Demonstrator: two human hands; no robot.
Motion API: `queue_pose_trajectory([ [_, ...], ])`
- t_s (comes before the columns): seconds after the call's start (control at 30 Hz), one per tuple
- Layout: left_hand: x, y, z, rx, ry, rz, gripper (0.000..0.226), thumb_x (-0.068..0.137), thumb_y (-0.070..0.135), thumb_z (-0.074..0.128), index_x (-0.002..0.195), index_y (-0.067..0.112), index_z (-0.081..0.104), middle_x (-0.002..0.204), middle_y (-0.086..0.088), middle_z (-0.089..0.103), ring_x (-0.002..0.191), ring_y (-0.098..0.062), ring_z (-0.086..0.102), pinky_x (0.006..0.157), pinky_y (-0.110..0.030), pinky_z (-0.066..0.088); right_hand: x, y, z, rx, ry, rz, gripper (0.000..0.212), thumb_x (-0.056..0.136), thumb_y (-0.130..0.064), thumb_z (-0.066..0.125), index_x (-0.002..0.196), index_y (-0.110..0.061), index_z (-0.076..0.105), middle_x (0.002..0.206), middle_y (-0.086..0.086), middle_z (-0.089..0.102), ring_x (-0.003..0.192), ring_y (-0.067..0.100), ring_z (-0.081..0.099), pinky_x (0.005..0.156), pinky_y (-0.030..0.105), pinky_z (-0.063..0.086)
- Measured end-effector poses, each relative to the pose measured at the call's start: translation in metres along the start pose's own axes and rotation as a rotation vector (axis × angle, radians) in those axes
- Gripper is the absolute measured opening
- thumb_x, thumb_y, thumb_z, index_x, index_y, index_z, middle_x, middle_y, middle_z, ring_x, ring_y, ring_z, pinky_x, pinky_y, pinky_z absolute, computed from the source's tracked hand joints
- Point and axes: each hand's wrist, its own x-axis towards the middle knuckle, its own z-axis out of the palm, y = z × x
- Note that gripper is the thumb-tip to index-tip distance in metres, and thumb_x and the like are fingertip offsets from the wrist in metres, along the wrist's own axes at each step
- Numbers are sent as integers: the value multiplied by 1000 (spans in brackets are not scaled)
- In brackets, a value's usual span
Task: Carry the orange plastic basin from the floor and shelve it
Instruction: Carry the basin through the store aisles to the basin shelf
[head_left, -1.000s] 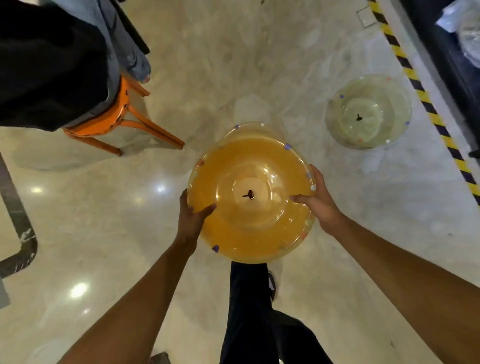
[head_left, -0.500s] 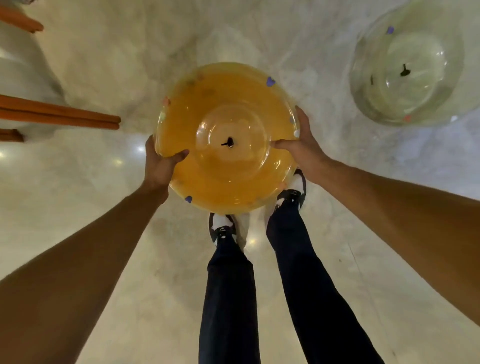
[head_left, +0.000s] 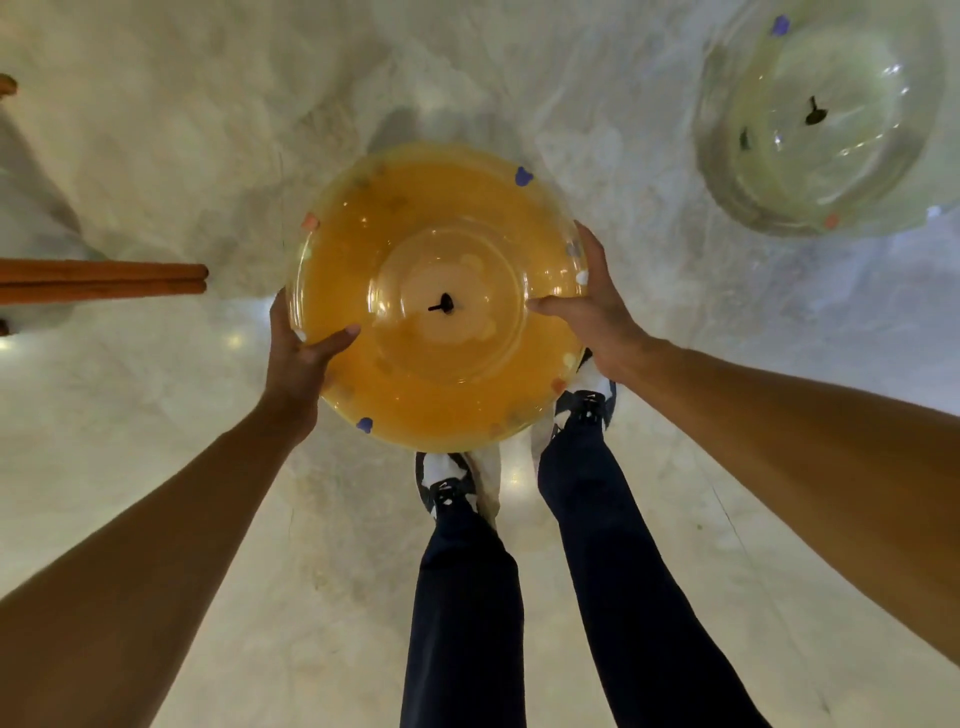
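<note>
While the person stands over the pale marble floor (head_left: 156, 467), both hands grip the basin (head_left: 436, 296) at opposite rim edges, left hand (head_left: 298, 353) and right hand (head_left: 597, 306) with thumbs hooked inside. It is round, translucent orange, glossy, dotted with small coloured stickers, a dark mark at its centre, held above the shoes (head_left: 447, 483). A clear basin (head_left: 815, 114) sits well apart.

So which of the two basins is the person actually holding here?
The orange basin, gripped at opposite rims by the left hand and right hand. The clear greenish basin sits untouched on the floor, upper right.
</note>
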Motion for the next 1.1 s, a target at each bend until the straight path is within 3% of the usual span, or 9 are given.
queue_pose_trajectory([
  [0.13,-36,67,4,45,-91,10,91,88,23,85,159,44,33,152,6,54,137,-33,55,104,-63,54,-50,-32,-31,124,34,12,115,72,-10,90,163,-39,25,158,1,42,139,28,52,109,57,52],
  [0.3,-109,183,39,128,-166,70,90,91,21,83,161,47,32,154,7,53,137,-33,56,96,-52,57,-138,-88,-99,251,145,-14,106,77,-10,89,161,-40,30,156,-1,44,141,26,50,112,56,49],
  [0.37,-139,234,66,162,-203,94,89,90,22,83,158,51,34,153,8,55,134,-28,59,95,-49,59,-168,-113,-139,285,191,-23,104,74,-17,89,157,-44,33,157,-3,44,144,25,47,114,54,48],
  [0.47,-173,305,125,203,-260,134,91,88,22,86,158,49,35,149,9,57,133,-26,60,96,-49,60,-203,-147,-208,350,249,-37,101,76,-19,91,153,-48,33,154,-9,43,145,24,44,104,40,52],
  [0.57,-178,359,194,263,-324,171,93,88,20,85,162,40,32,148,6,56,133,-27,59,88,-38,59,-216,-168,-275,376,326,-43,107,75,-21,92,159,-42,31,157,-7,42,145,27,44,108,48,51],
  [0.73,-132,414,323,328,-468,236,90,91,24,84,162,38,31,147,7,53,131,-27,57,84,-32,57,-179,-175,-372,447,441,-91,106,76,-21,89,159,-48,29,159,-6,43,138,25,51,101,51,56],
  [0.9,-43,426,433,417,-568,233,101,81,29,91,162,39,31,153,1,55,136,-32,58,105,-59,56,-97,-144,-437,522,523,-80,100,82,-13,84,159,-45,28,155,-5,45,127,15,57,87,38,60],
  [1.03,33,410,500,508,-618,212,107,74,31,95,160,40,32,151,-2,56,136,-35,58,104,-64,55,-23,-103,-463,593,563,-50,107,74,-16,88,159,-44,30,157,-4,44,132,24,58,98,49,60],
  [1.1,60,396,525,546,-643,217,103,78,26,94,160,38,33,150,-3,56,135,-34,59,102,-63,57,4,-79,-466,621,572,-33,108,75,-13,88,161,-40,28,159,-3,42,134,25,57,101,49,58],
])
